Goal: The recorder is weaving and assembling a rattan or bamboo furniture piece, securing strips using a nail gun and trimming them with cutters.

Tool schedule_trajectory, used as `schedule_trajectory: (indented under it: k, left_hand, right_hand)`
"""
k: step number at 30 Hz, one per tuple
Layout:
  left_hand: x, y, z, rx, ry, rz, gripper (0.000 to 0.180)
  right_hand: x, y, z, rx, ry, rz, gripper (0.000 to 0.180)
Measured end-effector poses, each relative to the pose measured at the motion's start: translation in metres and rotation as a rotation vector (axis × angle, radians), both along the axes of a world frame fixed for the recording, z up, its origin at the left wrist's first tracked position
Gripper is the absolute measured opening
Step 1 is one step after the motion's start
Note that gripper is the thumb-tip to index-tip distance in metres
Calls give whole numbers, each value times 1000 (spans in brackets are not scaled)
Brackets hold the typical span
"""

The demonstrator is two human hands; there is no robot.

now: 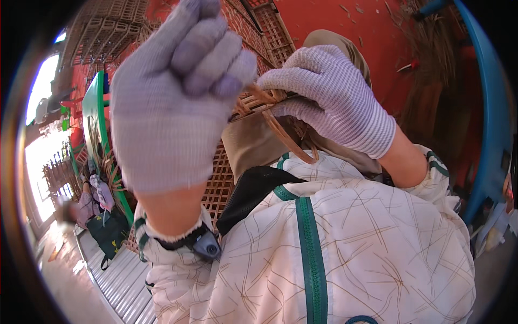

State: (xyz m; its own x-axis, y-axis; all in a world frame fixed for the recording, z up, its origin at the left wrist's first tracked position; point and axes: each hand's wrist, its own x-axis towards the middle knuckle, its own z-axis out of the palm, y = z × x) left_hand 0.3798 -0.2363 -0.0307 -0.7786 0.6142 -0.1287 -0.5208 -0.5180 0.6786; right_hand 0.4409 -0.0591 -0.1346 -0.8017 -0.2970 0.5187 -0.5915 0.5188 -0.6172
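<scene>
My left hand (172, 92), in a pale knit glove, is raised close to the camera as a fist, closed on brown cane strands (252, 100) that run out of it to the right. My right hand (329, 97), in a striped knit glove, pinches the same cane strands where they meet the rim of a woven rattan panel (218, 183). One loose strand (288, 141) curves down from my right fingers. The panel rests against my lap, mostly hidden behind my hands and my pale jacket (350, 237).
Stacked woven lattice panels (270, 27) lie on the red floor (334, 21) ahead. A blue curved frame (493, 108) stands at the right beside a bundle of cane (431, 48). A green frame (97, 108) and a dark bag (110, 232) are at the left, above a corrugated metal sheet (121, 281).
</scene>
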Motion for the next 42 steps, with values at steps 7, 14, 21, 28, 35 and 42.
schedule_trajectory:
  k: [7, 14, 21, 28, 35, 42]
  left_hand:
    - [-33, 14, -18, -67, -234, 256, 14]
    - [-39, 4, -41, -104, -111, 254, 11]
    - [14, 5, -23, -1065, 647, 665, 32]
    - [33, -27, -42, -1281, 1556, 278, 21]
    - [27, -23, -46, -1296, 1675, 242, 22]
    - [26, -19, -43, -1327, 1695, 140, 24]
  right_hand:
    - [-19, -9, 30, -144, -267, 27, 23]
    - [-59, -6, 33, -133, -748, 95, 42]
    - [-72, 1, 21, -279, -1071, 146, 32]
    - [-85, 6, -20, -403, -1353, 326, 32]
    - [-95, -4, -56, -567, -1540, 397, 19]
    - [-97, -7, -67, -448, -1501, 357, 22]
